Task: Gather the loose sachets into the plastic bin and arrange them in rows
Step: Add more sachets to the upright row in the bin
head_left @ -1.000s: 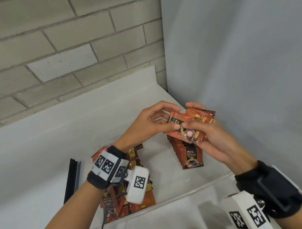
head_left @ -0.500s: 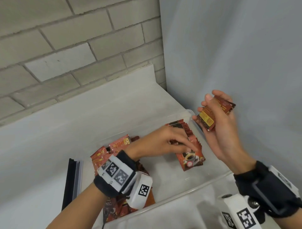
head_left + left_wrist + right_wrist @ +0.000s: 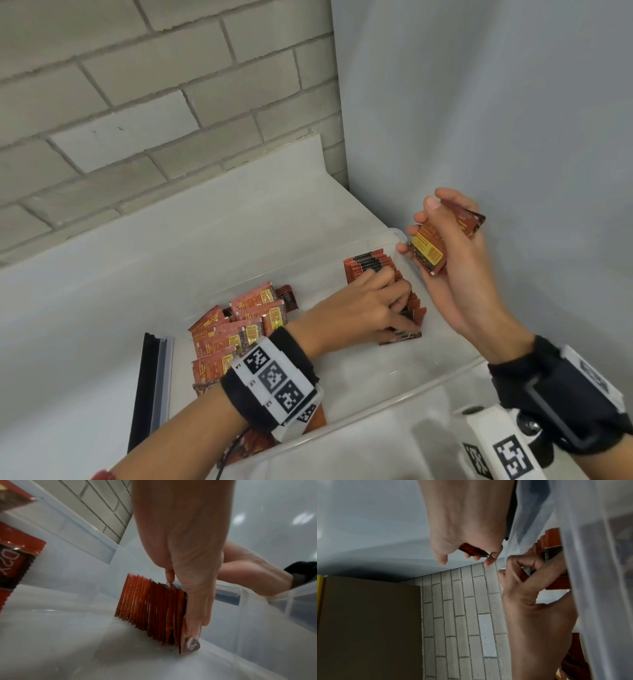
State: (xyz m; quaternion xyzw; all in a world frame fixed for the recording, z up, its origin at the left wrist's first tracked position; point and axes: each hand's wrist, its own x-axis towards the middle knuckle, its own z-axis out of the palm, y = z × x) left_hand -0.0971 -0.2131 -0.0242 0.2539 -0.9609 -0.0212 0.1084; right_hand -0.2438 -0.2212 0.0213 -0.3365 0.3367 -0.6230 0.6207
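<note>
Standing on edge in a tight row (image 3: 383,274) along the right side of the clear plastic bin (image 3: 394,387), the red sachets lean against one another, and the left hand (image 3: 356,308) reaches into the bin at the near end of that row. The left wrist view shows what the head view hides: the fingers (image 3: 197,609) lie nearly straight against the face of the front sachet (image 3: 190,646), pressing it to the row, while the thumb tip touches the top edges; the sachet's lower corner carries a cup picture, too blurred to read. A loose pile of sachets (image 3: 239,329) lies in the bin's left part, backs up with yellow label panels whose print is too small to read. In the left wrist view one sachet at the frame's left edge (image 3: 15,561) shows "D2X" in white letters on black. The right hand (image 3: 455,274) hovers above the bin's far right corner, well apart from the row, fingers and thumb curled round a small stack of sachets (image 3: 435,246) with a yellow label facing the camera. The right wrist view shows only a dark red edge of that stack between the fingertips (image 3: 472,550), plus a brown cardboard panel (image 3: 370,626) beside the brick wall (image 3: 137,102). A black strip (image 3: 149,390) lies on the white counter (image 3: 85,308) just left of the bin.
</note>
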